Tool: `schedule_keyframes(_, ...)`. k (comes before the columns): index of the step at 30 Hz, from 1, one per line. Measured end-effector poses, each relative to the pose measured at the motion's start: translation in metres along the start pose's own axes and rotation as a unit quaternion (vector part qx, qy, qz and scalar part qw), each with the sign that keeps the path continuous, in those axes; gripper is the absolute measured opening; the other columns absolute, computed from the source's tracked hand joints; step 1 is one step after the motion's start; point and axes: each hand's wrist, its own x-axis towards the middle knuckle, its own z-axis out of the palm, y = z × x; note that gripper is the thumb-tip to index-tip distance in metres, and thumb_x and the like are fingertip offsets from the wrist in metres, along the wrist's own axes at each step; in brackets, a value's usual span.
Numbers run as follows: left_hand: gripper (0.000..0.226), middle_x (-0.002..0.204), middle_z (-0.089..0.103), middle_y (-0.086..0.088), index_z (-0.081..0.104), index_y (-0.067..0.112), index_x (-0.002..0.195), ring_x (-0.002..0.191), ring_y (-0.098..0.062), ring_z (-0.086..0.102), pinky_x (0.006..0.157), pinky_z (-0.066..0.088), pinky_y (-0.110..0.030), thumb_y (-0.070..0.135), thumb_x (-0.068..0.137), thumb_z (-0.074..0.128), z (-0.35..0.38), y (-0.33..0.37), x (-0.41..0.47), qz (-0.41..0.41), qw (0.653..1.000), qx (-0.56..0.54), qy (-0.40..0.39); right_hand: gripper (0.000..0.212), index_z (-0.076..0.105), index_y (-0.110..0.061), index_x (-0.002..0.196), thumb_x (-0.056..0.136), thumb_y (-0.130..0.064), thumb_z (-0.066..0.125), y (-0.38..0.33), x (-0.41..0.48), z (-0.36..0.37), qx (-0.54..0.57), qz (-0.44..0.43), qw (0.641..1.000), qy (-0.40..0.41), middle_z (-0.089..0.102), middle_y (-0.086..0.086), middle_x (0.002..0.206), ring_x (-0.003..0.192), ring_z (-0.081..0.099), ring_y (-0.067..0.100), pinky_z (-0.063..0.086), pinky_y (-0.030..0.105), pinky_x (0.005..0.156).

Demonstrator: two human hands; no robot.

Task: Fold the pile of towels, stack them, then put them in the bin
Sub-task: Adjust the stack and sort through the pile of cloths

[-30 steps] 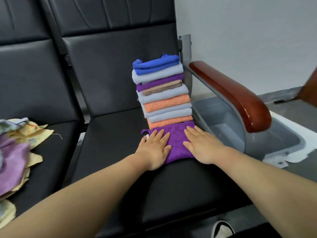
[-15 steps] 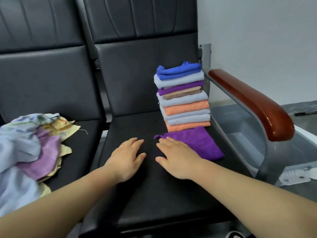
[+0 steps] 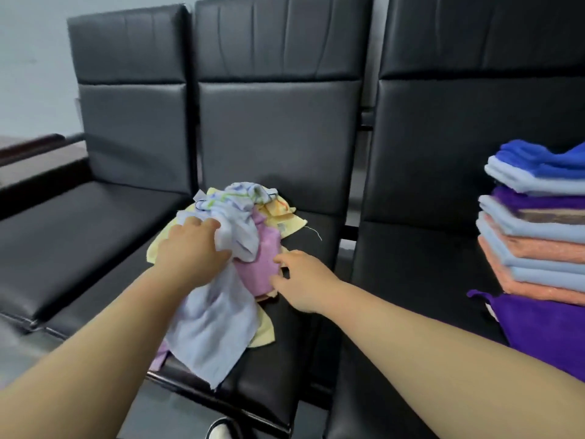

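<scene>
**Picking the next towel from the pile**

Left hand (image 3: pixel 193 248) is clamped on the pale blue towel (image 3: pixel 218 324) atop the unfolded pile (image 3: pixel 247 236) at mid-seat of the middle chair (image 3: pixel 285 369). Right hand (image 3: pixel 304 280) is open, fingertips at the pink towel (image 3: pixel 259 264), gripping nothing. Folded stack (image 3: pixel 535 245) sits on the right-hand seat, purple towel (image 3: pixel 544 327) at its front edge. Next, likely: pull one towel free, spread flat. Pile is tangled, crumpled; blue one drapes toward the seat's front edge.

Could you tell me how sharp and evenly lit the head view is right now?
Head view: soft, even light, faint sheen on the black seats; the pile and both hands are slightly motion-blurred; wide-angle bending tilts the stack at the right edge.
</scene>
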Motion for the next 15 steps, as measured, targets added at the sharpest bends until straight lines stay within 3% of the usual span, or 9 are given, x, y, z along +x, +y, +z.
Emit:
schedule_keyframes(2,0.049,0.128,0.052,-0.007,0.054,0.021,0.134,0.112,-0.033,0.057,0.087,0.050,-0.040,0.048,0.092,0.061,0.004,-0.016,0.010,-0.020,0.999,-0.003,-0.030,0.041,0.059,-0.017,0.139,0.102,-0.035,0.057,-0.017,0.022,0.008,0.048,0.013,0.999,0.011,0.057,0.008,0.141,0.124,0.057,0.029,0.048,0.036,0.101)
schedule_keyframes(4,0.030,0.109,0.058,-0.003,0.063,0.019,0.114,0.089,-0.026,0.061,0.074,0.052,-0.036,0.041,0.094,0.058,0.003,-0.023,0.020,-0.033,0.999,-0.005,-0.021,0.038,0.062,-0.021,0.135,0.099,-0.036,0.061,-0.027,0.035,0.013,0.115,0.032,0.993,0.023,0.064,0.004,0.133,0.119,0.061,0.026,0.051,0.033,0.093)
schedule_keyframes(6,0.021,0.090,0.062,-0.004,0.062,0.015,0.092,0.070,-0.021,0.055,0.058,0.042,-0.029,0.035,0.095,0.055,-0.002,-0.021,0.026,-0.046,0.998,-0.032,0.000,0.046,0.059,-0.025,0.140,0.097,-0.039,0.066,-0.032,0.047,0.018,0.166,0.048,0.985,0.026,0.063,-0.002,0.133,0.119,0.062,0.020,0.051,0.030,0.092)
schedule_keyframes(9,0.027,0.076,0.063,-0.008,0.061,0.010,0.078,0.066,-0.024,0.055,0.054,0.038,-0.030,0.030,0.096,0.058,-0.004,-0.013,0.028,-0.018,0.987,-0.152,0.050,0.048,0.060,-0.023,0.137,0.092,-0.037,0.073,-0.028,0.062,0.020,0.245,0.080,0.966,0.032,0.063,-0.003,0.126,0.113,0.063,0.019,0.053,0.037,0.097)
schedule_keyframes(12,0.020,0.069,0.059,0.006,0.063,0.014,0.081,0.058,-0.004,0.052,0.050,0.035,-0.017,0.027,0.096,0.064,-0.011,-0.001,0.019,0.018,0.948,-0.313,0.045,0.015,0.067,-0.024,0.103,0.094,-0.037,0.066,-0.030,0.064,0.012,0.430,0.134,0.893,0.020,0.065,-0.003,0.094,0.082,0.058,0.015,0.050,0.036,0.079)
schedule_keyframes(15,0.020,0.061,0.055,0.012,0.062,0.014,0.079,0.051,0.000,0.046,0.052,0.037,-0.014,0.024,0.096,0.067,-0.021,0.018,0.005,0.061,0.900,-0.429,0.042,0.044,0.069,-0.020,0.102,0.095,-0.062,0.057,-0.027,0.059,-0.001,0.587,0.215,0.780,-0.021,0.067,0.000,0.082,0.076,0.061,0.021,0.051,0.033,0.071)
